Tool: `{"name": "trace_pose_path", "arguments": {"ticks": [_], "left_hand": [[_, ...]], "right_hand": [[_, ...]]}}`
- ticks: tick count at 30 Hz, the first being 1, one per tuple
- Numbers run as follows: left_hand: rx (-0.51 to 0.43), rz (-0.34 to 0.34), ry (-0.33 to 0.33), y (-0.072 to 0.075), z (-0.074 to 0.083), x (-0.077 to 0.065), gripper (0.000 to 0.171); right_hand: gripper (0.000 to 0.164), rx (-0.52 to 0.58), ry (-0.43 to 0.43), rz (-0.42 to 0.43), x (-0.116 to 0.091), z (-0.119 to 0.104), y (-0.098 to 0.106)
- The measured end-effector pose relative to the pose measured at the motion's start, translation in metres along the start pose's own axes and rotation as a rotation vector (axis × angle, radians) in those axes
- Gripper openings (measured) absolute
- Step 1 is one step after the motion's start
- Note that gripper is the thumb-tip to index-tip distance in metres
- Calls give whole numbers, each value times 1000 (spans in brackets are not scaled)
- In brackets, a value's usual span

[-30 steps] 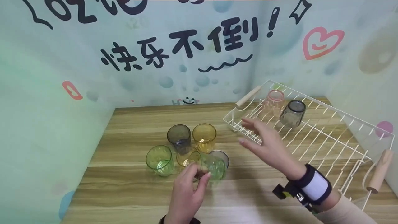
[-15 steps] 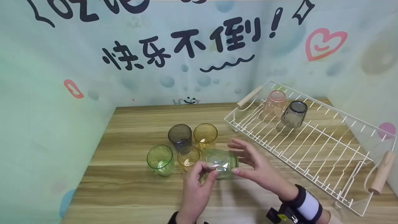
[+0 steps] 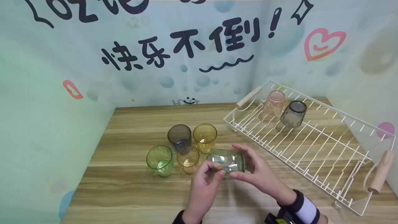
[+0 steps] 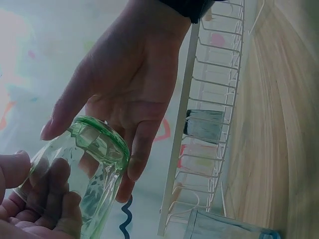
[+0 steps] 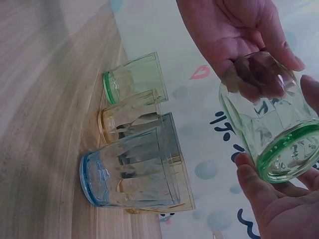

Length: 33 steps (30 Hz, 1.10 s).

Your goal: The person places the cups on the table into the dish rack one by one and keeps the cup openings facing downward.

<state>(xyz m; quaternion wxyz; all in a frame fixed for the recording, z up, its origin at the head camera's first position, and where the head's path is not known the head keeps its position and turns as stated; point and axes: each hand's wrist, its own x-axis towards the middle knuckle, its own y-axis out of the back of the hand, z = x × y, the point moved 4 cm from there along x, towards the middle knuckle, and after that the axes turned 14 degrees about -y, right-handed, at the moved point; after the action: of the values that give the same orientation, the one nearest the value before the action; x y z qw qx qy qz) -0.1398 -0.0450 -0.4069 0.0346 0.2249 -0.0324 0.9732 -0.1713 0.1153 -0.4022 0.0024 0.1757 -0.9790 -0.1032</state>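
A clear green glass tumbler [image 3: 228,160] lies on its side in the air between both hands, above the tabletop. My left hand [image 3: 203,183] pinches it at the rim end, thumb outside and fingers partly inside the mouth, as the right wrist view shows. Around the thick base end [image 5: 289,152] curl the thumb and fingers of my right hand [image 3: 262,172]. To the left stand upright tumblers: a green one [image 3: 160,161], a dark grey one [image 3: 179,137] and two amber ones, one behind [image 3: 205,137] and one in front [image 3: 188,160]. A bluish tumbler [image 5: 127,174] is mostly hidden behind the held glass in the head view.
On the right stands a white wire rack [image 3: 317,149] with wooden handles [image 3: 381,172]. A pink tumbler [image 3: 275,101] and a grey tumbler [image 3: 293,114] sit upside down at its back left. A printed cloth [image 3: 149,84] hangs behind the wooden table [image 3: 124,193].
My right hand has come from over the rack's edge down to the green tumbler and now grips its base end. The left hand has moved right with the tumbler, lifting it away from the group.
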Motion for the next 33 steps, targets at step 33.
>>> {"name": "trace_pose_path", "arguments": {"ticks": [33], "left_hand": [[245,-75,-32,4,4,4,27]], "right_hand": [[75,-190,-12,101,0,-18,11]]}}
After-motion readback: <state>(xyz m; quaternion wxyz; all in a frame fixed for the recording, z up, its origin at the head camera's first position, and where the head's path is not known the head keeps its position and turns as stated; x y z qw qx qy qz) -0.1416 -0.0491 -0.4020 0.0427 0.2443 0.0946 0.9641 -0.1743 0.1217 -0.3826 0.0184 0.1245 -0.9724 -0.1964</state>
